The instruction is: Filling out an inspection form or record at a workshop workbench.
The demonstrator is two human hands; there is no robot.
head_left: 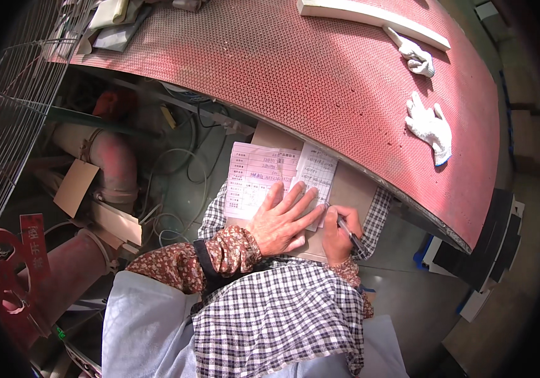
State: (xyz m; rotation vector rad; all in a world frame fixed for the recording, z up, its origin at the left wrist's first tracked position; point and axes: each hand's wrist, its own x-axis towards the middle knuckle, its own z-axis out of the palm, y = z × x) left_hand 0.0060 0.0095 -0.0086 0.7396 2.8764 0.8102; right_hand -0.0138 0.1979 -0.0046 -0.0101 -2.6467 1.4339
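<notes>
My left hand (287, 217) lies flat with its fingers spread over a pink printed form (258, 169) and a narrower written sheet (317, 167) beside it. Closed around a dark pen (350, 232), my right hand (340, 234) rests at the lower right of the sheets; the pen's tip is near the paper's edge. Under the papers is a brown cardboard sheet (353, 189), lying across my lap over a black-and-white checked cloth (276, 315). Handwriting shows on both sheets, partly covered by my left fingers.
A red mesh-textured table (251, 69) curves across in front. On it are two white work gloves (430, 129), a pale bar (374, 22) and folded cloths (119, 25). Left stand a wire rack (30, 82), pipes (115, 164) and a red valve wheel (5, 264). Dark stacked boxes (490, 246) sit right.
</notes>
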